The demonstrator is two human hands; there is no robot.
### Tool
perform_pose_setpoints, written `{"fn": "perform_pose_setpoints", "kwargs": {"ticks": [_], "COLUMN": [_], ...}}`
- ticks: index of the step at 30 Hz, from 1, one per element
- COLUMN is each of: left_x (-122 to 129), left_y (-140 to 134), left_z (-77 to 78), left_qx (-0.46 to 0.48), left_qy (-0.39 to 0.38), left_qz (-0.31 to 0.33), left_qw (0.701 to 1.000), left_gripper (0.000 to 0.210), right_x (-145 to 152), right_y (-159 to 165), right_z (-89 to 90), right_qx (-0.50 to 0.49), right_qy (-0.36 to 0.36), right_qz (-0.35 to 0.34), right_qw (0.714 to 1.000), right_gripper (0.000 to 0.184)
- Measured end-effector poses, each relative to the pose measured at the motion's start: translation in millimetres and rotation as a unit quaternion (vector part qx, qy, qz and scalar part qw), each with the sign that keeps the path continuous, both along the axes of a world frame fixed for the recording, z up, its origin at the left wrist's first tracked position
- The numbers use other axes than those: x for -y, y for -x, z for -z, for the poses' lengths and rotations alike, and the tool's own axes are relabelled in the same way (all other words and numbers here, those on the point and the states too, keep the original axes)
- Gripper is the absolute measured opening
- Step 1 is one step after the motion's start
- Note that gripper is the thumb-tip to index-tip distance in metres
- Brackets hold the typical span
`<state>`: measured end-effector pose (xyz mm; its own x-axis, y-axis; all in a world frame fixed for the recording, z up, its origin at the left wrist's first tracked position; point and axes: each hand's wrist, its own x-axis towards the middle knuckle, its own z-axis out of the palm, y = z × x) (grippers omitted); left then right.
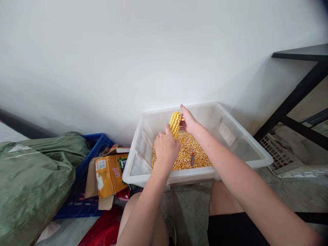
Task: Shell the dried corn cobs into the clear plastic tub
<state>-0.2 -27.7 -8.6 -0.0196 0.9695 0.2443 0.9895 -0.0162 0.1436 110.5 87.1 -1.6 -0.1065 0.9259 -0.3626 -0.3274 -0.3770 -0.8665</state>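
Observation:
A yellow corn cob (175,123), its rows of kernels still on it along the side I see, is tilted up above a white plastic bin (194,173). My left hand (166,145) is closed around the cob's lower end. Beside the cob's upper right side is my right hand (188,120), thumb raised away from the fingers. Its fingertips are partly hidden near the cob, with a yellow bit, perhaps a kernel, by them. Loose corn kernels (189,147) cover the bin's floor. A small dark object with a reddish tip (192,159) lies on them.
To the left are a torn orange cardboard box (112,174), a blue crate (77,208) and a large green sack (38,181). A red bag (102,229) lies in front. At right stand a black-framed table (294,128) and a white basket (278,155). A white wall rises behind.

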Motion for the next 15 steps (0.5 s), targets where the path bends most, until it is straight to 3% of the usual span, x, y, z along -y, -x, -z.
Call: {"fn": "perform_pose_setpoints", "kwargs": {"ticks": [4,7,11,15], "left_x": [0,1,2,2], "left_y": [-5,-11,-19,-21], "left_z": [-1.2,-2.3,-3.3,-4.8], "left_qx": [-0.029,-0.041,-0.020,0.023], "left_qy": [0.007,0.006,0.028,0.056], "left_qz": [-0.014,-0.011,0.007,0.025], "left_qw": [0.999,0.999,0.999,0.998], "left_gripper": [0.044,0.029,0.028,0.032], "right_x": [2,3,2,-7], "right_y": [1,5,9,7], "right_z": [-5.1,-5.4,-2.8,5.4], "right_qx": [-0.040,-0.045,-0.046,0.031], "right_qy": [0.026,0.000,-0.049,-0.125], "right_qz": [-0.032,0.023,0.120,0.123], "right_qw": [0.998,0.999,0.991,0.984], "right_gripper": [0.063,0.056,0.050,0.051]}}
